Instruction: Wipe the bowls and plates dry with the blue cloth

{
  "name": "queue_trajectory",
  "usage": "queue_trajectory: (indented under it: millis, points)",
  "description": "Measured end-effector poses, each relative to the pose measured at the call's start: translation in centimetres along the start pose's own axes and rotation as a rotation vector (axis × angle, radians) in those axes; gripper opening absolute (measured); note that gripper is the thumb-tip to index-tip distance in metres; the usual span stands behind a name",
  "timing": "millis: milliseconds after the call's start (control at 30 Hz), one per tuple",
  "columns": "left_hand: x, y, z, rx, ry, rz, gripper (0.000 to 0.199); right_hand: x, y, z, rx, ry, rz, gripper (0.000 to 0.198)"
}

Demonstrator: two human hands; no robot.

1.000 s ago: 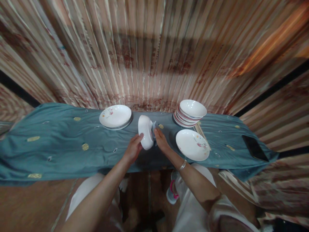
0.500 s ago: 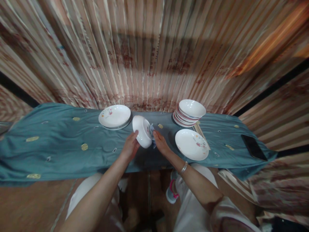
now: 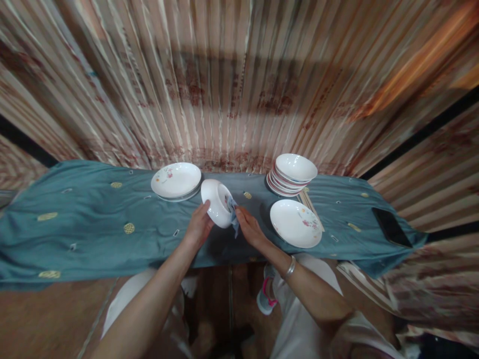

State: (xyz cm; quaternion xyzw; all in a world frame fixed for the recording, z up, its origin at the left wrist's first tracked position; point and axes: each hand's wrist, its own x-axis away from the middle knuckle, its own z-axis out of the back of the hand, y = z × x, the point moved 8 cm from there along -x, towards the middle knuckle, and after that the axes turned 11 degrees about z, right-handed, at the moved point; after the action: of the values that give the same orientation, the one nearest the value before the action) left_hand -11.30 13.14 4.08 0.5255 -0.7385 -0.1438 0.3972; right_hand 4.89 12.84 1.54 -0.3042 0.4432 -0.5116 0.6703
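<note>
A white bowl (image 3: 214, 204) is tilted on its side above the middle of the table, its underside toward the left. My left hand (image 3: 199, 224) grips its near left edge, thumb on the outer wall. In my right hand (image 3: 247, 225) is a light blue cloth (image 3: 232, 209), pressed against the right side of the bowl. The fingers are closed on the cloth, and part of it hangs below them. Some of the bowl's right side is hidden by the cloth.
Flowered white plates (image 3: 175, 180) are stacked at the left. On the right stand several stacked bowls (image 3: 296, 169), a flowered oval plate (image 3: 294, 227), chopsticks (image 3: 311, 209) and a black phone (image 3: 391, 227). A green tablecloth (image 3: 93, 219) covers the table; a pleated curtain (image 3: 224, 99) hangs behind.
The bowl has shifted slightly left and turned a little. My right hand and the cloth have moved over its right side, and more of the cloth now shows.
</note>
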Motion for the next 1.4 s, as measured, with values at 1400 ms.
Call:
queue_trajectory:
  millis: [1400]
  points:
    - [0.4, -0.6, -0.9, -0.138, -0.086, -0.018, 0.024, 2.3, -7.0, -1.9, 0.366, -0.137, 0.496, 0.066]
